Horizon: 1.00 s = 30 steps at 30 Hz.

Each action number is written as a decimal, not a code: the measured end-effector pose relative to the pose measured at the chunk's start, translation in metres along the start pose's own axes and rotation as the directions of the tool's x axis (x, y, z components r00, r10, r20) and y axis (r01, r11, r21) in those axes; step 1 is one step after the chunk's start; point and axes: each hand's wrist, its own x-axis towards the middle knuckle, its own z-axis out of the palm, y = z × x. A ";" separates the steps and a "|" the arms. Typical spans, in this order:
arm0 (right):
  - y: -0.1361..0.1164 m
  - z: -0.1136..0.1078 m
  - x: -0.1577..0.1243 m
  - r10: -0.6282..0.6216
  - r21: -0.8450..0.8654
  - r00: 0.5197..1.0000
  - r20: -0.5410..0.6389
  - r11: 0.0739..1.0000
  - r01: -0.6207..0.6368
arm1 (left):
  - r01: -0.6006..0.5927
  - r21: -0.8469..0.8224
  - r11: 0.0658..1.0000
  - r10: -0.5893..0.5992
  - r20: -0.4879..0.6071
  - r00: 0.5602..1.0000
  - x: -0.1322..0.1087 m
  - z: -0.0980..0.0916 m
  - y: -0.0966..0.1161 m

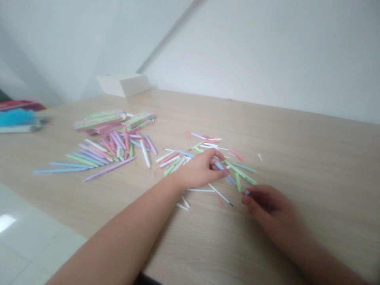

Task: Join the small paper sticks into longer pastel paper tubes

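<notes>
Pastel pen barrels and white refill tubes lie scattered on the wooden table (305,170). My left hand (200,169) rests among a loose group (190,156) of them, its fingertips at a pale blue barrel (220,166); I cannot tell whether they grip it. My right hand (267,205) is curled, with a small pale blue pen part (247,192) showing at its fingertips. A green barrel (238,182) lies between my hands. Farther left lies a larger heap of pastel barrels (109,150), with a pale purple barrel (109,169) at its front.
Pink and green pen packets (114,122) lie stacked behind the heap. A white box (123,84) stands against the far wall. Blue and red items (18,118) sit at the table's left end. Beyond the near left edge is a white tiled floor (29,241).
</notes>
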 end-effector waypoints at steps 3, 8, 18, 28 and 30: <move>0.002 0.000 0.000 -0.011 0.011 1.000 -0.001 1.000 0.011 | -0.058 0.209 0.976 0.060 -0.006 0.998 -0.003 0.000 0.005; 0.004 0.002 0.000 -0.002 0.072 1.000 0.018 0.997 0.001 | -0.237 0.357 0.904 0.243 0.028 0.970 -0.006 -0.001 0.014; -0.003 0.002 0.000 0.001 0.240 0.998 -0.070 0.971 0.016 | -0.224 0.339 0.914 0.178 0.161 0.971 -0.009 0.014 0.010; -0.016 -0.001 -0.002 -0.125 0.164 0.976 -0.176 0.974 0.154 | -0.364 0.343 0.866 0.288 0.254 0.923 -0.009 0.017 0.014; -0.014 -0.002 -0.001 -0.147 0.134 0.970 -0.192 0.975 0.175 | -0.359 0.315 0.879 0.283 0.263 0.922 -0.010 0.018 0.016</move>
